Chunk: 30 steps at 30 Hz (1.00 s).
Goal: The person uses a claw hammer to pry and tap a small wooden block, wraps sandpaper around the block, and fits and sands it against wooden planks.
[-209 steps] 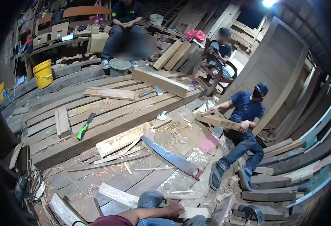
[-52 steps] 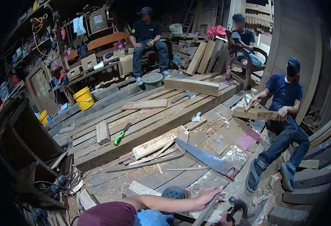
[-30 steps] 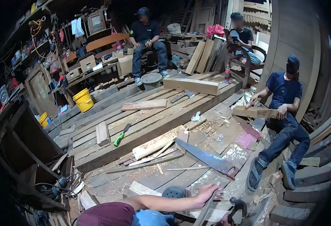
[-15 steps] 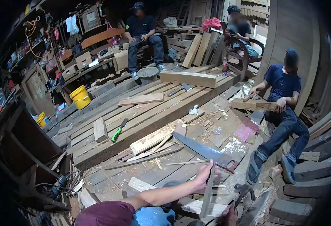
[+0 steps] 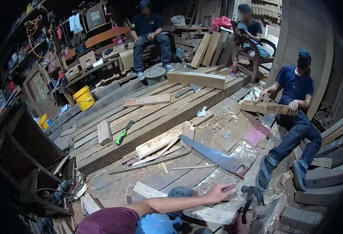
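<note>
The left hand [image 5: 217, 194] is half spread, with the fingers a little bent, and I see nothing held in it. The right hand [image 5: 240, 225], at the near edge, has its fingers closed around the handle of a hammer [image 5: 248, 199]. The hammer stands almost upright, with its head up, just to the right of the left hand. Below both hands lies a pale board [image 5: 208, 214], near the person's shoe [image 5: 180, 192]; whether the shoe presses on it, I cannot tell.

To work well here, I think the left fingers should be kept away from the path of the hammer head. The right hand should hold the handle firmly but not stiffly, and any blow should come down flat. It would also be wise to see that the board rests steadily.

Farther out, a saw [image 5: 214, 156] lies on the floor, so the left elbow and the feet should respect its teeth. Beyond it, at the left, a green-handled chisel [image 5: 124, 133] lies on a low platform of beams [image 5: 113, 156]. At the right, another person [image 5: 294, 87] sits with a wood block [image 5: 265, 107]; big swings toward that side seem unwise.
</note>
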Each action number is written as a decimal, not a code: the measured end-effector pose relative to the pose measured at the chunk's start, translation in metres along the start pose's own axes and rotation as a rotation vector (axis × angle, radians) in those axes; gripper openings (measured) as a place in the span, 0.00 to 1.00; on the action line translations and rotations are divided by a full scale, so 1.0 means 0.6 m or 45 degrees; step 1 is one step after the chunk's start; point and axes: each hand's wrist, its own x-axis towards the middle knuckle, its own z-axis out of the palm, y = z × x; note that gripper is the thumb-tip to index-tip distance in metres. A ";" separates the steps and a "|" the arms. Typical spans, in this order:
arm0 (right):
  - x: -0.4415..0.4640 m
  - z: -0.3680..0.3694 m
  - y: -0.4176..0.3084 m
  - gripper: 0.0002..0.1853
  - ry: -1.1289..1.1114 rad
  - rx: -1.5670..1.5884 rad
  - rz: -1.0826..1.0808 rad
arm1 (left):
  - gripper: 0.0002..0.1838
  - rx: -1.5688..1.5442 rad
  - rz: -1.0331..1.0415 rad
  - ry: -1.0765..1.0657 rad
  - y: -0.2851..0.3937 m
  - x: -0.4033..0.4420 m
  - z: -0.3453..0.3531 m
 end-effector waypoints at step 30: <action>-0.090 0.036 -0.055 0.21 0.220 -0.542 -0.087 | 0.28 0.235 0.165 -0.400 0.011 -0.030 0.033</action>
